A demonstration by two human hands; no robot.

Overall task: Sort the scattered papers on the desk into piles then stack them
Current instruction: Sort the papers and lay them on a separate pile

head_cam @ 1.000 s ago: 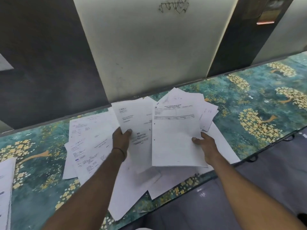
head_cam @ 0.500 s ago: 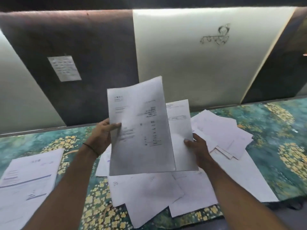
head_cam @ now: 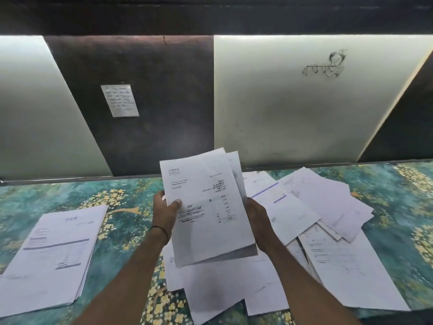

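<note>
Beneath the grip, the desk (head_cam: 131, 198) is being covered by scattered papers (head_cam: 316, 221) to its right and a neat pile (head_cam: 51, 252) to its left. A few raised sheets (head_cam: 206, 207) are being clasped between the left hand (head_cam: 165, 211) and right hand (head_cam: 257, 218).

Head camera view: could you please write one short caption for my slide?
Both hands, left and right, hold printed sheets above scattered papers; a neat pile lies left.
</note>
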